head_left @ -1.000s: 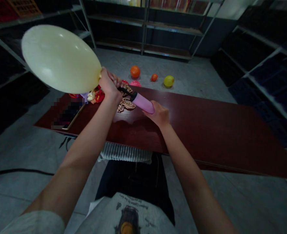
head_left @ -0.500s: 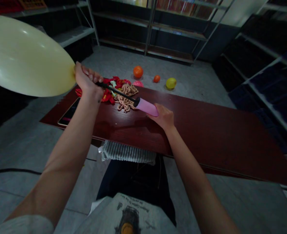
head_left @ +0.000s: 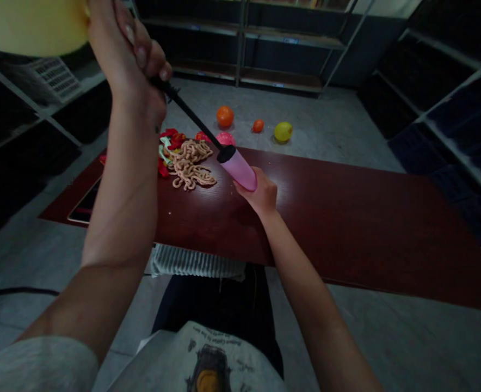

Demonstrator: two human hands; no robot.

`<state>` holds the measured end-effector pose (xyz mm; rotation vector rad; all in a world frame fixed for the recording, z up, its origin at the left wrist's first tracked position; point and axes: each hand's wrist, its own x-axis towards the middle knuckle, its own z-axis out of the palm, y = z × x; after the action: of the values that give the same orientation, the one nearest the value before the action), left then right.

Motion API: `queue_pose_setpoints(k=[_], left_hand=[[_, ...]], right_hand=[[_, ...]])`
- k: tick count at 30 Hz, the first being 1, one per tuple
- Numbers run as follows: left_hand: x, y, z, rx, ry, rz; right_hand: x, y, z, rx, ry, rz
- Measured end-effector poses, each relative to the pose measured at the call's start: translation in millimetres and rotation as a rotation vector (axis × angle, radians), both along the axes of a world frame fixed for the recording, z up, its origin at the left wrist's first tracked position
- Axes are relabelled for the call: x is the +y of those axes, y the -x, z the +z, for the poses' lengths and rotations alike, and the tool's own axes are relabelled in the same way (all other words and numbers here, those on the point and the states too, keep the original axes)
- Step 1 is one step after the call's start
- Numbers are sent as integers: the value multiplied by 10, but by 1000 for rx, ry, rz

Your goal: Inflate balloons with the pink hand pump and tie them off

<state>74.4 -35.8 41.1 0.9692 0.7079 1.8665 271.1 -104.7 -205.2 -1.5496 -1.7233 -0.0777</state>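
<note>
A hand balloon pump (head_left: 240, 167) with a pink barrel and a long black rod runs slantwise between my hands above the table. My right hand (head_left: 264, 193) is wrapped round the end of the pink barrel. Up at the left, my left hand (head_left: 130, 60) is closed round the pump's other end, with its fingers curled by the balloon's neck. A large pale yellow balloon (head_left: 32, 27), inflated, sits against my left hand, and most of it is cut off by the picture's edge. The pump's nozzle is hidden in my left hand.
On the dark red table (head_left: 346, 218) lie a heap of long tan balloons (head_left: 191, 160), red and pale green balloons (head_left: 167, 144) and a phone (head_left: 85, 204). Small orange balloons (head_left: 224, 116) and a yellow one (head_left: 283, 132) rest on the floor behind. Metal shelves (head_left: 281, 41) stand around.
My left hand has risen with the pale yellow balloon, which now shows less. The pump is steeper, and its black rod shows a little longer. My right hand keeps its grip.
</note>
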Motion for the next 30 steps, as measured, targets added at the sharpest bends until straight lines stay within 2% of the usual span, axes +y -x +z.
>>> queue_pose_setpoints(k=[2, 4, 9, 13, 16, 21, 26, 30], left_hand=[[43, -198, -23, 27, -7, -41], [79, -402, -110, 41, 13, -87], [93, -861, -527, 58, 143, -161], [88, -973, -801, 33, 282, -131], [111, -846, -888, -19, 331, -104], [119, -462, -978, -144, 381, -107], [62, -52, -1039, -326, 307, -39], [-14, 277, -1024, -462, 273, 5]], right_hand=[[3, -1, 14, 60, -3, -26], [3, 3, 30, 105, -4, -48], [11, -3, 47, 91, 39, -105], [24, -22, 30, 39, 68, -125], [26, -10, 25, 20, 50, -107], [-1, 28, 42, -87, 26, -55], [-28, 31, 33, -223, 14, 12], [-42, 45, 37, -298, -8, 56]])
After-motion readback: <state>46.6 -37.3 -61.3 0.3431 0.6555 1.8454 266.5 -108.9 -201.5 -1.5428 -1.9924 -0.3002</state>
